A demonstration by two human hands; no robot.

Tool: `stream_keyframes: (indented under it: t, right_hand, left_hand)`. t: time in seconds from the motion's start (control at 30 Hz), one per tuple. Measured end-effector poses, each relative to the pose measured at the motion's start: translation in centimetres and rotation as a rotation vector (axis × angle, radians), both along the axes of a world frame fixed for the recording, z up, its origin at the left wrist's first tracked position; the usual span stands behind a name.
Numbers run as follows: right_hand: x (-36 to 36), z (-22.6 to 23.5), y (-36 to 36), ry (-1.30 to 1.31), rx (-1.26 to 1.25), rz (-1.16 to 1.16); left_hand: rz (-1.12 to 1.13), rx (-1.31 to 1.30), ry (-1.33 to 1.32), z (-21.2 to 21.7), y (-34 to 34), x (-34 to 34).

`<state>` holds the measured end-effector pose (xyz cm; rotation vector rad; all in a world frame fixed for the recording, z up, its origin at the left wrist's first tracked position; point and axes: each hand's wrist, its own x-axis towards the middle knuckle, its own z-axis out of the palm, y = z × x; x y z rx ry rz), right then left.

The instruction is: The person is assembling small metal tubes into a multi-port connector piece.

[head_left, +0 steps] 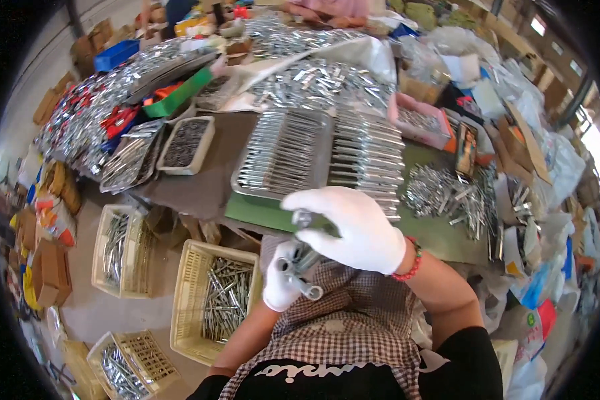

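Both my hands wear white gloves and are close together in front of my checked apron. My left hand (281, 285) is closed around a few short metal tubes (308, 259), whose hollow round ends face me. Just above it, my right hand (357, 230) curves its fingers and thumb around a small shiny metal piece (302, 219); the rest of that piece is hidden. Beyond my hands, a metal tray (236, 179) holds rows of slim metal rods with tube ends. More long metal tubes (367, 157) lie stacked side by side to the tray's right.
Loose metal parts (447, 193) lie on the green surface at right, below a pink bin (417, 120). A cream tray of dark small parts (187, 145) sits left. Cream crates (183, 300) of metal parts stand on the floor. Another person (330, 10) is across the table.
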<state>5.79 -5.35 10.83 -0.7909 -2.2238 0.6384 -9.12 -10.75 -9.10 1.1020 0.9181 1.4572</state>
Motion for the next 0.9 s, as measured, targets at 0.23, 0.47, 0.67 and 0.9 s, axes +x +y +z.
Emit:
stream_keyframes:
  t: [0.23, 0.47, 0.67, 0.9]
  right_hand:
    - [0.1, -1.3, 1.2, 0.035, 0.019, 0.049]
    - [0.3, -2.2, 1.0, 0.016, -0.078, 0.104]
    - [-0.5, -2.0, 3.2, 0.158, 0.000, -0.013]
    - [-0.8, -5.3, 11.7, -0.139, 0.100, -0.418]
  left_hand:
    - [-0.163, -0.098, -0.299, 3.2, 0.7, -0.6]
    - [-0.083, 0.035, -0.038, 2.2, 0.4, -0.5]
    - [0.029, -0.069, 0.060, 1.0, -0.1, -2.2]
    - [0.019, -0.069, 0.065, 1.6, 0.1, -2.2]
